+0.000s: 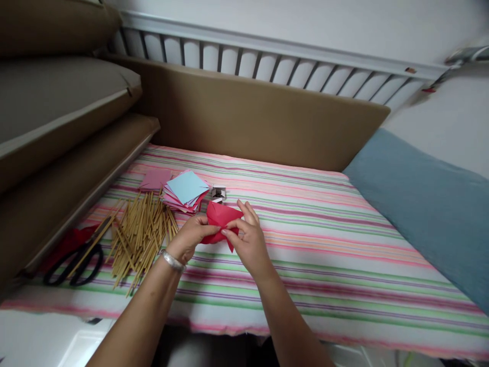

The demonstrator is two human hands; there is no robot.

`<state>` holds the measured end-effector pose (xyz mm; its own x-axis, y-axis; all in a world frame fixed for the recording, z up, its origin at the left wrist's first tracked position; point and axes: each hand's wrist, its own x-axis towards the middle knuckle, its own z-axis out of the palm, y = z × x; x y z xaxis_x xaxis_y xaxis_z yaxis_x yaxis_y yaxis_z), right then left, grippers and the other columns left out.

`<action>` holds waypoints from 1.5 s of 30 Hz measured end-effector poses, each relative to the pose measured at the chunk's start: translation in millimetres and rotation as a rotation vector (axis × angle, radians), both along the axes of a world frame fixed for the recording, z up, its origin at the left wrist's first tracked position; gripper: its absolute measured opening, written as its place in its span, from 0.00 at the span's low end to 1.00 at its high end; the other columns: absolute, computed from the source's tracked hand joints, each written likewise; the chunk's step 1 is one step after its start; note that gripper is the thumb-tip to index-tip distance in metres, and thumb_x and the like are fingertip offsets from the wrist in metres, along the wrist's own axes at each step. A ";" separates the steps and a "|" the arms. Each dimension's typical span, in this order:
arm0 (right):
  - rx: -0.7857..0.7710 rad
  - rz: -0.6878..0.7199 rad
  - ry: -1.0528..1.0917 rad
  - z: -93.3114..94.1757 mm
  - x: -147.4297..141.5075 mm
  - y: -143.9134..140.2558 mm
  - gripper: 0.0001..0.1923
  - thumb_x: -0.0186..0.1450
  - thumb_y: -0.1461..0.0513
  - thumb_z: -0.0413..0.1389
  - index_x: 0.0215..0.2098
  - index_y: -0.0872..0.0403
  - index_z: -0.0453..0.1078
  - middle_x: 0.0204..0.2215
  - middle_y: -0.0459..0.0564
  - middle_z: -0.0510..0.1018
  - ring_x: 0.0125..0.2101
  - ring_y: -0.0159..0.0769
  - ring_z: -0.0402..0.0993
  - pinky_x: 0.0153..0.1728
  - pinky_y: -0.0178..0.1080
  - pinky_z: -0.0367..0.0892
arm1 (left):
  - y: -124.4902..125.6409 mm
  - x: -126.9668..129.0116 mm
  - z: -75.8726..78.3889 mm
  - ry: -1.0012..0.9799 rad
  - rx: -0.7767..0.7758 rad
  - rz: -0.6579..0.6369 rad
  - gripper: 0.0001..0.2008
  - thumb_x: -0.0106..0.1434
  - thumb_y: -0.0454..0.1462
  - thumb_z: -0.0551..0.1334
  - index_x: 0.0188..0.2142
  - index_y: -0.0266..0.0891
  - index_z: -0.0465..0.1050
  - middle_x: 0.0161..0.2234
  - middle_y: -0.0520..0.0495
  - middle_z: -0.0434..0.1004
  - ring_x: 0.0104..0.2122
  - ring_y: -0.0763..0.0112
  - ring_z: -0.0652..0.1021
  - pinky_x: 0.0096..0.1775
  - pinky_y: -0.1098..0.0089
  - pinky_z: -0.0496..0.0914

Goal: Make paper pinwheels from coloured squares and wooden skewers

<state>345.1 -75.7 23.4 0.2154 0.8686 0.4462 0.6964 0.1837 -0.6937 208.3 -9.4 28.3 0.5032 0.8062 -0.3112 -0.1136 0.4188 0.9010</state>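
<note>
Head view: left hand (190,235) and right hand (248,238) both pinched shut on red paper (219,216), just in front of paper stack (186,191). Risk: crooked crease or tear from uneven pinch on soft striped cloth (324,244); stick pile (139,234) left of stack, easily scattered by elbow.

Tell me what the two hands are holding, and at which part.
Both hold a folded red paper: the left hand at its left edge, the right hand pinching its lower right edge.
</note>
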 end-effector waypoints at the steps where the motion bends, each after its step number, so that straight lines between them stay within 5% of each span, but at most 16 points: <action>1: -0.004 0.003 -0.005 0.1 0.4 -0.4 0.01 0.56 0.63 0.59 0.26 0.52 0.72 0.59 0.52 0.60 0.61 0.49 0.47 0.56 0.56 0.51 | 0.2 -0.2 0.1 0.003 -0.009 -0.005 0.13 0.39 0.37 0.71 0.24 0.31 0.77 0.21 0.44 0.77 0.20 0.72 0.74 0.27 0.73 0.66; 25: -0.198 -0.074 -0.033 3.0 -3.0 -0.8 0.04 0.51 0.67 0.60 0.24 0.52 0.71 0.56 0.54 0.65 0.60 0.50 0.51 0.56 0.54 0.51 | 4.4 -2.6 -8.7 0.096 0.087 -0.136 0.11 0.41 0.38 0.70 0.23 0.33 0.76 0.18 0.51 0.72 0.20 0.77 0.68 0.26 0.74 0.59; 29: -0.189 -0.104 0.100 14.0 3.4 -3.9 0.19 0.50 0.65 0.60 0.41 0.51 0.70 0.54 0.55 0.66 0.56 0.48 0.58 0.53 0.52 0.57 | 4.4 -2.0 -5.9 0.143 0.116 -0.115 0.09 0.41 0.37 0.68 0.20 0.33 0.73 0.17 0.52 0.70 0.19 0.77 0.67 0.25 0.74 0.59; 33: -0.349 -0.001 0.407 25.7 13.1 -8.8 0.35 0.52 0.64 0.58 0.57 0.49 0.57 0.42 0.51 0.74 0.39 0.40 0.72 0.38 0.42 0.68 | 1.6 -0.7 -6.1 0.203 0.186 -0.201 0.07 0.43 0.36 0.65 0.17 0.34 0.69 0.14 0.56 0.64 0.16 0.81 0.61 0.22 0.75 0.52; 37: -0.495 0.172 0.546 23.7 16.7 -8.7 0.34 0.51 0.66 0.57 0.57 0.51 0.58 0.32 0.46 0.75 0.26 0.32 0.70 0.27 0.35 0.66 | -3.6 3.2 -7.5 0.217 0.214 -0.318 0.07 0.43 0.34 0.63 0.17 0.34 0.66 0.14 0.57 0.61 0.16 0.82 0.59 0.22 0.75 0.52; 45: -0.538 0.143 0.506 16.5 19.1 -7.4 0.34 0.48 0.68 0.57 0.54 0.53 0.61 0.37 0.47 0.74 0.27 0.30 0.67 0.27 0.33 0.64 | -8.5 10.8 -2.4 0.222 0.213 -0.344 0.07 0.43 0.33 0.62 0.16 0.34 0.63 0.15 0.58 0.61 0.17 0.82 0.61 0.23 0.76 0.55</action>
<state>364.2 -83.1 39.9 0.1500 0.9738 -0.1708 0.2638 -0.2059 -0.9424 219.1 -17.9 25.9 0.6927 0.6614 -0.2876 0.2054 0.2014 0.9577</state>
